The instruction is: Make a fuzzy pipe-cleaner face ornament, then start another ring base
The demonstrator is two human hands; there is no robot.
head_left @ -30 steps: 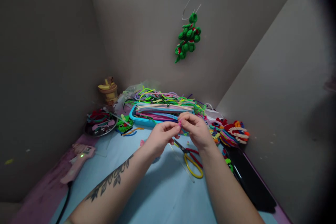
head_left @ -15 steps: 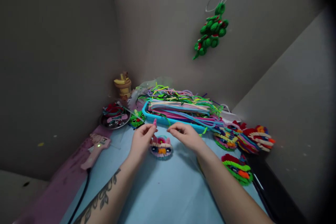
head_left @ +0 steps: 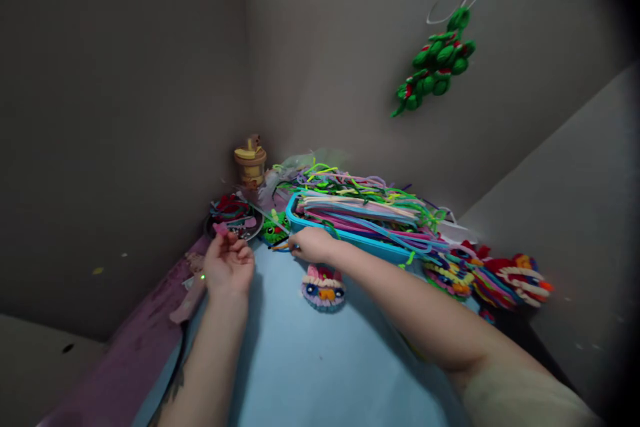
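My left hand (head_left: pixel 230 265) is turned palm up near the metal tray, pinching a small pink fuzzy piece (head_left: pixel 221 230) between thumb and finger. My right hand (head_left: pixel 313 245) reaches across to the tub's front left corner, its fingers closed at the end of a thin pointed tool (head_left: pixel 280 247). Its exact kind is too small to tell. On the table below lies a round pipe-cleaner animal face (head_left: pixel 324 290) with pink ears, dark eyes and an orange middle; neither hand touches it.
A blue tub (head_left: pixel 370 243) of pipe cleaners (head_left: pixel 357 205) stands at the back. Left are a pink glue gun (head_left: pixel 189 301), a metal tray (head_left: pixel 257 227), a green fuzzy face (head_left: pixel 275 227) and a yellow-brown cup (head_left: pixel 250 163). Colourful pipe-cleaner pieces (head_left: pixel 517 277) lie right; a green bundle (head_left: pixel 435 63) hangs above.
My left hand has moved left with the pink piece and turned palm up. My right hand has crossed left to the thin tool by the tub. The view has shifted slightly left.
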